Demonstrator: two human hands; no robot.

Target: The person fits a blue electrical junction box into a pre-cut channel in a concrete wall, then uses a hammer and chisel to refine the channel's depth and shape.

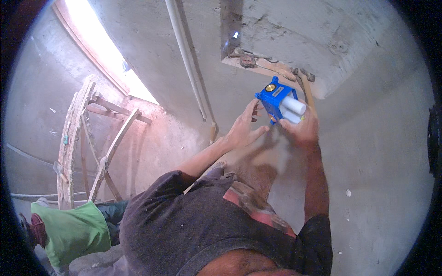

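A dark shirt [184, 221] is nearest, low in the picture. Farther up, the right hand [301, 129] is wrapped around a blue box [275, 100] with two white tubes [291, 109], up by the wall. The left hand [244, 126] is loose with flat fingers, just left of the box, and I cannot tell if it touches. A grey pipe [186, 55] runs up the wall [368, 138]. A wooden frame [73, 138] leans far left, and someone in green [71, 232] is beside it.
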